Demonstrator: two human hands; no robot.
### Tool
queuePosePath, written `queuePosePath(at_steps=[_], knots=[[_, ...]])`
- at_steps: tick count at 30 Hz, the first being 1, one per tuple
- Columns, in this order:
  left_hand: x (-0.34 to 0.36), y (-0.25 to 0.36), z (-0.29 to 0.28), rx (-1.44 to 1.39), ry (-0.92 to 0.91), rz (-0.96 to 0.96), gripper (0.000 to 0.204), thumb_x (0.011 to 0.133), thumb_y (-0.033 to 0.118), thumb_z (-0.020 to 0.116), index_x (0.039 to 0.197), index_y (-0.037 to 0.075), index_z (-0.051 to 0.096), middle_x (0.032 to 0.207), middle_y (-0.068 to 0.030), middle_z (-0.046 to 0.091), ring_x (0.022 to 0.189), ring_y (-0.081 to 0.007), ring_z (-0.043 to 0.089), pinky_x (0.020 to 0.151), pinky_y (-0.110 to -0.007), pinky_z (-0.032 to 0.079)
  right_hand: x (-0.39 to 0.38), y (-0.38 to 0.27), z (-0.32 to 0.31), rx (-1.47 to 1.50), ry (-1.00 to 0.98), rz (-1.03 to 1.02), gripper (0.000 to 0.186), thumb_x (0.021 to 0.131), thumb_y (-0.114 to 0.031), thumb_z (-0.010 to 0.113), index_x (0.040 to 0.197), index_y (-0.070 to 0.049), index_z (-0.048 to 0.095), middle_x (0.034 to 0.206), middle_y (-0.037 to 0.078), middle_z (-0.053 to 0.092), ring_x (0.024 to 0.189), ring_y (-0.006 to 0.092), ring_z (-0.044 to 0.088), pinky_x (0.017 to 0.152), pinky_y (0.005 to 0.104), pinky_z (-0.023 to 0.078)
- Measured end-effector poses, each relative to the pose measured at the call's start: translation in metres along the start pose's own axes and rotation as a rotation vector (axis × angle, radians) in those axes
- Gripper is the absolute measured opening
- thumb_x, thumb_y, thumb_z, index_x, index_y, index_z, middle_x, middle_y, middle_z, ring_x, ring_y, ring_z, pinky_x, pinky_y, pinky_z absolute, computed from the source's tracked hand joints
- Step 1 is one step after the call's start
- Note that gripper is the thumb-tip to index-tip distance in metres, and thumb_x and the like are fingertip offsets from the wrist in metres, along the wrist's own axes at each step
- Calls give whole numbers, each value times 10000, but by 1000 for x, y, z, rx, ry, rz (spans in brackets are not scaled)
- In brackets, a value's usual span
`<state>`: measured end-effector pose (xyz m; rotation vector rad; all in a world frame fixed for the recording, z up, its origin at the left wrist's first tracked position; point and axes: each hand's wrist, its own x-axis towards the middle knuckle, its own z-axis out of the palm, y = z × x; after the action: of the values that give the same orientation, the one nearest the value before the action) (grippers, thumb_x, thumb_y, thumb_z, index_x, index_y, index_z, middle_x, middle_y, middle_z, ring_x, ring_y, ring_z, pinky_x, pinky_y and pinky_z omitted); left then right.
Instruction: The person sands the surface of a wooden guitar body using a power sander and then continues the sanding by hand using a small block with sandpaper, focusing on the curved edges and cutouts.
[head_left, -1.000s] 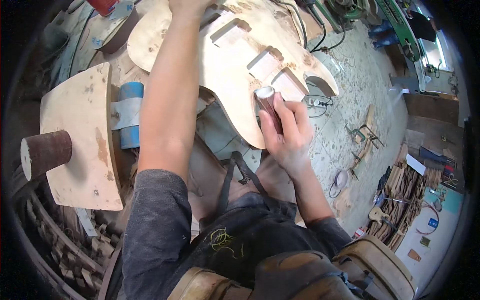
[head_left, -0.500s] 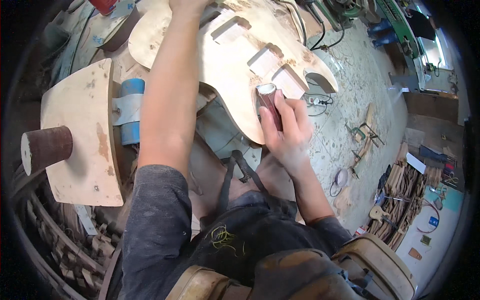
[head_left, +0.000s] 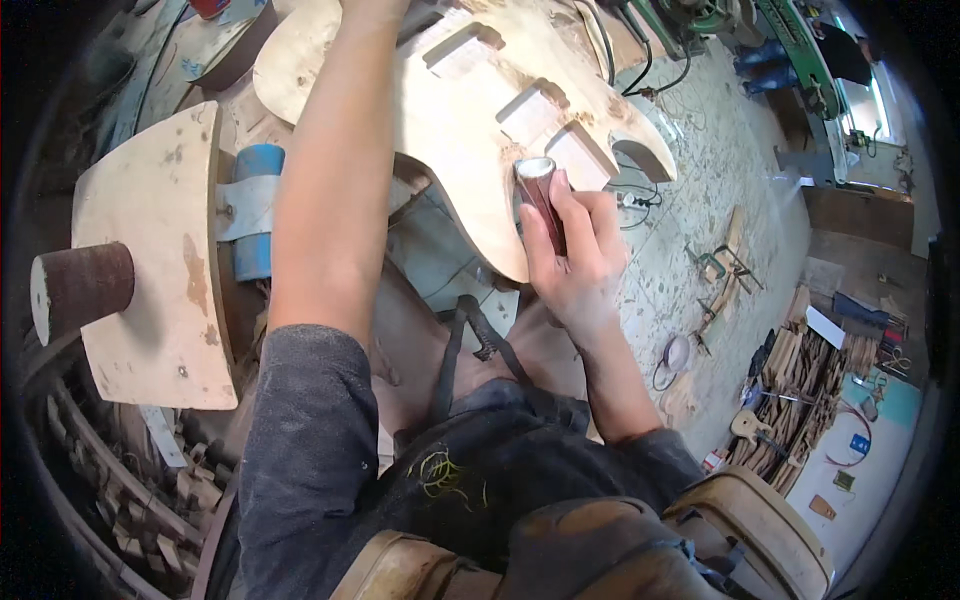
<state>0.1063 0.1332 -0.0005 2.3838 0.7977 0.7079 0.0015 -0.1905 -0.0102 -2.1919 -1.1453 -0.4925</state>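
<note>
Brown cylinder (head_left: 539, 198) juts from between the fingers (head_left: 574, 216) of the right hand (head_left: 580, 262)

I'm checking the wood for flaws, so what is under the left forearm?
The pale guitar body shows on both sides of the left forearm; a blue cylinder partly shows at the arm's left edge. Whatever lies directly beneath is covered, so flaws there cannot be seen.

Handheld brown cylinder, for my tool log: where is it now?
Head view, right of centre: the cylinder is in the right hand, beside the guitar body.
</note>
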Motion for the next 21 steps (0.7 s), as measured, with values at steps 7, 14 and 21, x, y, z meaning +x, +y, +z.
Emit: queuePosePath(at_steps=[7, 14, 21], knots=[[-2, 4, 4, -13, 6, 13, 393, 801, 430, 635, 944, 98, 792, 940, -159, 766, 947, -345, 732, 838, -449, 569, 4, -8, -3, -27, 41, 33, 332, 847, -91, 784, 1152, 14, 707, 844, 102, 597, 676, 261, 629, 571, 368, 523], [6, 8, -9, 70, -131, -71, 381, 821, 436, 629, 928, 113, 799, 926, -147, 773, 919, -323, 744, 823, -440, 574, 8, -1, -1, -45, 34, -77, 353, 834, -86, 798, 1154, 31, 706, 831, 104, 599, 662, 249, 633, 557, 360, 536], [0, 19, -3, -108, -137, -38, 401, 831, 445, 596, 933, 115, 799, 906, -144, 775, 908, -316, 751, 823, -439, 578, 24, 3, -6, -117, 34, -114, 357, 865, -143, 788, 1182, 1, 709, 887, 97, 589, 717, 265, 653, 629, 363, 553]])
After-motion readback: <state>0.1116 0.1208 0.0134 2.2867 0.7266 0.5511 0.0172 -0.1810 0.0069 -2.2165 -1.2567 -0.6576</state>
